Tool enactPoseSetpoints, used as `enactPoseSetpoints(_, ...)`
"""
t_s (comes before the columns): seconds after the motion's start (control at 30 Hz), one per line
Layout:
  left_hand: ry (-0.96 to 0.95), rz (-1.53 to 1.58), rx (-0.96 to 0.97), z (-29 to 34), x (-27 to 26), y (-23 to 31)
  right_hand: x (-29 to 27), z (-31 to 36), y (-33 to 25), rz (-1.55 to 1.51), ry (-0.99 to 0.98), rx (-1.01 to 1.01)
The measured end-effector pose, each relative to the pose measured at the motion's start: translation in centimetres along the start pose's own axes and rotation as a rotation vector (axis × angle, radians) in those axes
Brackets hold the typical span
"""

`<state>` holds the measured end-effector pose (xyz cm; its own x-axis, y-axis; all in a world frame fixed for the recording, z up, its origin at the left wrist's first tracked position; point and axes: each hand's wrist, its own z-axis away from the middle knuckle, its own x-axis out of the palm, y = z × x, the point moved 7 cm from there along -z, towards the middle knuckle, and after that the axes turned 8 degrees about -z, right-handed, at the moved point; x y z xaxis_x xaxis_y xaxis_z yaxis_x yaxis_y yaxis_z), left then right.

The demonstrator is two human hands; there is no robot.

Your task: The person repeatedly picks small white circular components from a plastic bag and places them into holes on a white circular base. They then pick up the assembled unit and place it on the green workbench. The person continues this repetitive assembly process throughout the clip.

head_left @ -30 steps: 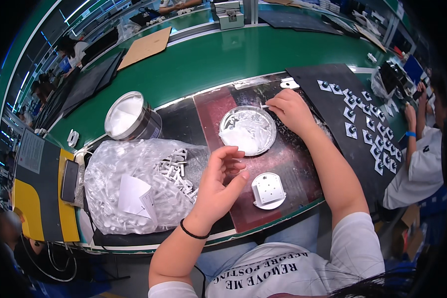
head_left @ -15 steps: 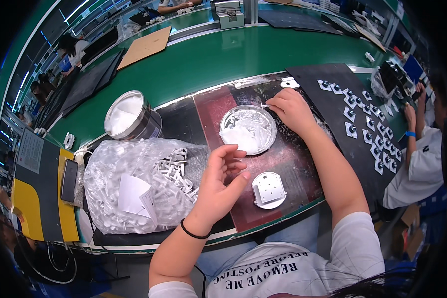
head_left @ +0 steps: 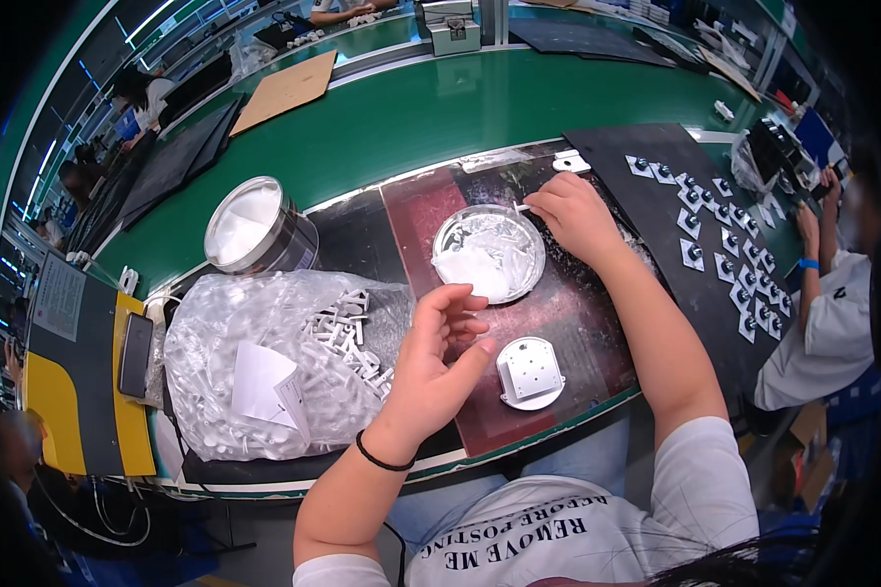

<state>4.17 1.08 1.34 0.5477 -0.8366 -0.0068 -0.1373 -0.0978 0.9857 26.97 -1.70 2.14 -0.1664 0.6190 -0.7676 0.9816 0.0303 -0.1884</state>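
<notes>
My right hand is closed in a pinch on a thin white stick, whose tip is at the far right rim of a round clear dish. White paste lies heaped in the near part of the dish and is smeared over the rest. My left hand hovers just below the dish, its fingers loosely curled, its thumb apart and nothing in it. Nearer to me, a round white plate-like part with small holes and a raised block lies on the red mat.
Left of my left hand lies a clear bag of many white plastic pieces. Behind it stands an open tub of white material. A black board holding several small white parts is at right, beside a co-worker's arm. The green belt runs behind.
Both my hands stay in nearly the same place, the right still pinching the stick at the dish. Small white pieces on the green belt have shifted slightly to the left.
</notes>
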Motion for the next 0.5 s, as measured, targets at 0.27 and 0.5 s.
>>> enactPoseSetpoints(0.27, 0.000, -0.003, -0.008, 0.01, 0.10, 0.22, 0.00, 0.04, 0.17, 0.016, 0.013, 0.034)
enactPoseSetpoints(0.5, 0.000, 0.003, -0.010, 0.05, 0.08, 0.20, -0.64, 0.17, 0.25, -0.012, 0.084, -0.008)
